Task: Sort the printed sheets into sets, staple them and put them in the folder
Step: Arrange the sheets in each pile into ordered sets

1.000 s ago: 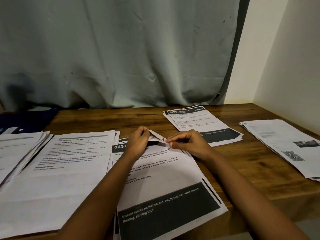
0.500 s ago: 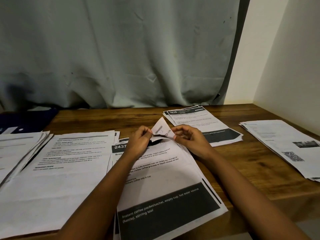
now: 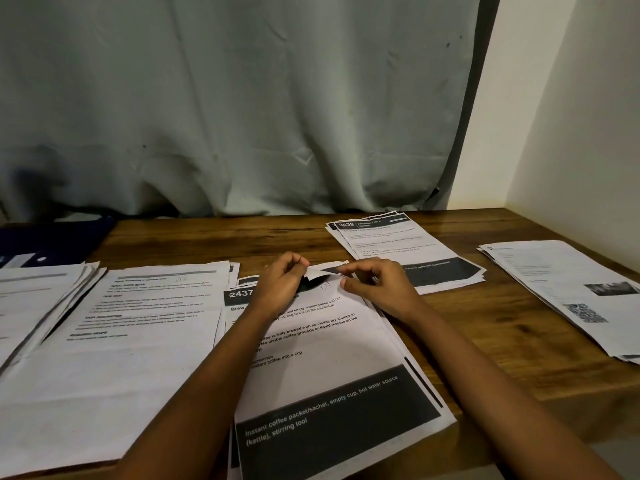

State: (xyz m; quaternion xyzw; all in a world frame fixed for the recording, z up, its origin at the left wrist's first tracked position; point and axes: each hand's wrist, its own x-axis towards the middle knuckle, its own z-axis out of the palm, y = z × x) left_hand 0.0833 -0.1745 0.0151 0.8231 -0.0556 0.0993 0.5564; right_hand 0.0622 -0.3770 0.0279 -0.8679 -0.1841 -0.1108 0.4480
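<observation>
Leftmost, at the back edge of the wooden table (image 3: 207, 237), lies a dark blue item (image 3: 52, 244) with small white marks. I cannot tell whether it is the folder, and nothing of its inside shows.

In front of it, a fanned far-left pile (image 3: 34, 299) of printed sheets runs off the frame. Its right edge touches the second pile (image 3: 138, 341), which is headed with fine black text.

Just beside that lies the middle set (image 3: 329, 375). It is marked 2437 and has a black band of white print near its lower edge. The left forearm crosses this set and hides part of its lines.

The left hand (image 3: 280, 289) has its fingers curled and pinches the set's turned-up corner (image 3: 327, 270) at the top. The right hand (image 3: 377, 289) pinches the other end of the same corner between forefinger and thumb. The two hands are close together but apart, with only the raised flap between them.

Behind the right hand, a 3638 pile (image 3: 405, 251) lies slightly fanned, and the knuckles cover its near left corner. Well apart from it, toward the table's right edge, a right pile (image 3: 561, 289) shows a small photo and a square code.

A pale curtain (image 3: 242, 98) hangs behind the table, and a bare wall (image 3: 571, 116) closes the right side.
</observation>
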